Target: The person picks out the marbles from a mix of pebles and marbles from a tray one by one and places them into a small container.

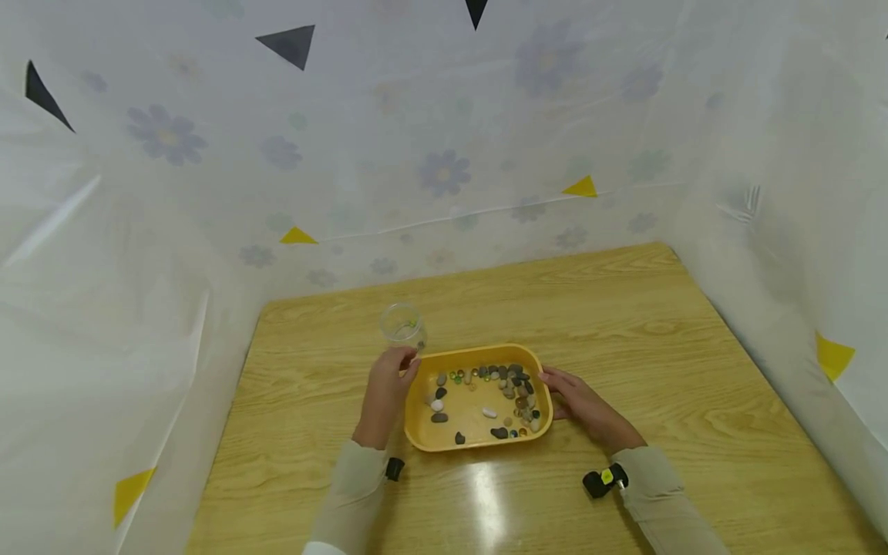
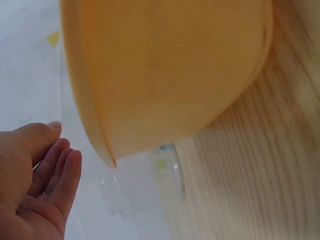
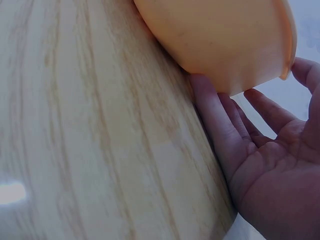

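A shallow yellow plastic tray [image 1: 479, 445] sits on the table, holding pebbles and glass marbles. Its right end is held by my right hand [image 1: 583, 405], thumb at the rim and fingers against the outer wall in the right wrist view. At the tray's left end is my left hand [image 1: 388, 393], loosely curled, with thumb and fingertips near each other and nothing visible between them in the left wrist view. A clear jar [image 1: 402, 317] stands just beyond that hand. Small greenish and blue pieces show inside the jar [image 2: 172, 170], which the tray partly hides in the left wrist view.
Dark and pale pebbles [image 1: 513, 385] crowd the tray's right side, with a white stone [image 1: 489, 412] near its middle. The wood-patterned table [image 1: 597, 308] meets flower-printed white sheeting [image 1: 388, 193] at the back and sides. A black wrist camera [image 1: 605, 479] is worn at the right wrist.
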Demonstrator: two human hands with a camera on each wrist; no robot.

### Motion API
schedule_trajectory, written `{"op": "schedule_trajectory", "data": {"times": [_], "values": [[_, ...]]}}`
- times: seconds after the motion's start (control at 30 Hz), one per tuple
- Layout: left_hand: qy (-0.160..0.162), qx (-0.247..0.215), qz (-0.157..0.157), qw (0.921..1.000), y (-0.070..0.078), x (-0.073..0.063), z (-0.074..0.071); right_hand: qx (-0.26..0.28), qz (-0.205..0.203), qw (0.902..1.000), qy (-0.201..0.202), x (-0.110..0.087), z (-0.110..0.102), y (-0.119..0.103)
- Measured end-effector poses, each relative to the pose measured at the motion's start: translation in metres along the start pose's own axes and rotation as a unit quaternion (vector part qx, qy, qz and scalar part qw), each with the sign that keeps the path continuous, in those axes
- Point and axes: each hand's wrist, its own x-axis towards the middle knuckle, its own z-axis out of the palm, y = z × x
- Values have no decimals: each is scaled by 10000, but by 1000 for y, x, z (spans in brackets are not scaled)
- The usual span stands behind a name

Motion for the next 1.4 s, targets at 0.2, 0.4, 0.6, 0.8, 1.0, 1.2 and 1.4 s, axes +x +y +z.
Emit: {"op": "schedule_trajectory", "data": {"times": [0.2,0.4,0.6,0.8,1.0,1.2,1.4], "values": [[-335,184,438,9983,11,-2,13,66,-67,9999,-45,0,-1,2],[-695,203,299,9969,18,-4,24,128,-127,9998,-74,0,-2,4],[-880,438,33,9952,19,-6,34,132,-91,9998,-67,0,-1,3],[-1042,380,-167,9937,17,-6,41,101,32,9999,58,-1,0,2],[-1177,534,-57,9916,14,-5,46,52,-25,10000,2,1,-1,3],[-1496,553,164,9871,15,1,51,14,-40,10000,28,1,-1,3],[-1511,751,156,9855,16,1,58,-34,-117,9999,-47,2,-3,5]]}}
